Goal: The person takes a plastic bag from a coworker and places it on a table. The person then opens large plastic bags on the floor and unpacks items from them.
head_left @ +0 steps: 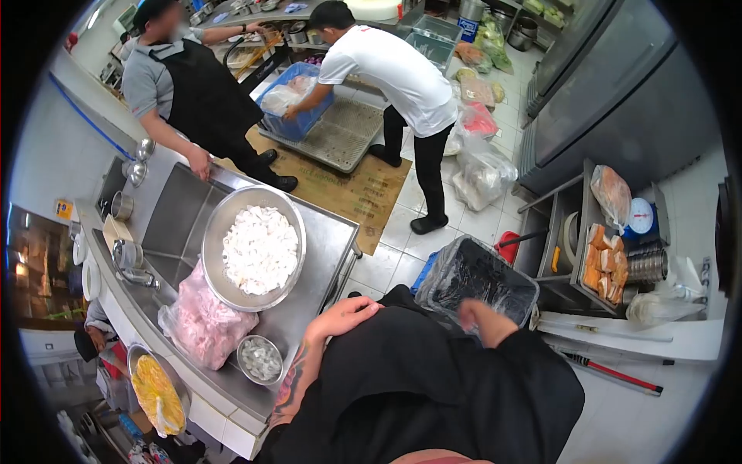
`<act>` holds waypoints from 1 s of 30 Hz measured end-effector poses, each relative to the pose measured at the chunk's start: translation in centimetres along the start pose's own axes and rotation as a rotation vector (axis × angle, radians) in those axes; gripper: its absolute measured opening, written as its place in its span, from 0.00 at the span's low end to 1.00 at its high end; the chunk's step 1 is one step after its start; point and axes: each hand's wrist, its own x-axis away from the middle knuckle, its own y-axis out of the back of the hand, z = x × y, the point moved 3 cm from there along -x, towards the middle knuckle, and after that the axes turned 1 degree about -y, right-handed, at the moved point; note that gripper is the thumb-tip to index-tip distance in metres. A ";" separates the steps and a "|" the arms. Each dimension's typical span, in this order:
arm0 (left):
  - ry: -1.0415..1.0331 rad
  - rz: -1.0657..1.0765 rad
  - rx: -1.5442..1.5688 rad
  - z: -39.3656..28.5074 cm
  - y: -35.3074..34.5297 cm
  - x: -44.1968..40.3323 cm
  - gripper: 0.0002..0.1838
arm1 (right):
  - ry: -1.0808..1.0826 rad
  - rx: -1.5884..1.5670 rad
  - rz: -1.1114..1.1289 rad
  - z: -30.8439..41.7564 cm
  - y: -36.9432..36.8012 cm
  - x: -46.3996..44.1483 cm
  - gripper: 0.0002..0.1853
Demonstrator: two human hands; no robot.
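Observation:
My left hand (348, 315) rests on the dark clothing at my front, its fingers together; whether it holds anything is hidden. Over the near edge of a black-lined bin (479, 271) is my right hand (483, 321), blurred, its fingers not clear. On the steel counter (325, 232) to the left stands a large metal bowl (207, 247) of white chopped pieces (260, 249). Beside it lies a clear bag of pink meat (202, 321), near a small metal bowl of greyish pieces (260, 359).
One person (410, 73) bends over a blue crate (297, 124); another (185, 85) stands by the sink (182, 209). Plastic bags (483, 174) lie on the tiled floor. A shelf at right holds orange-white pieces (605, 263) and a scale (638, 216).

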 end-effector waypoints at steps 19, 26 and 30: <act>0.278 0.388 -0.251 2.3 0.0 -5.9 0.36 | 0.447 -1.185 -0.456 2.2 -7.0 7.3 0.19; 0.267 0.389 -0.010 3.7 0.4 -5.7 0.34 | 0.365 -1.273 -0.463 -2.0 -7.2 5.2 0.18; 0.272 0.365 0.034 3.3 0.6 -5.1 0.33 | 0.142 -1.187 -0.393 -2.8 -11.7 4.2 0.15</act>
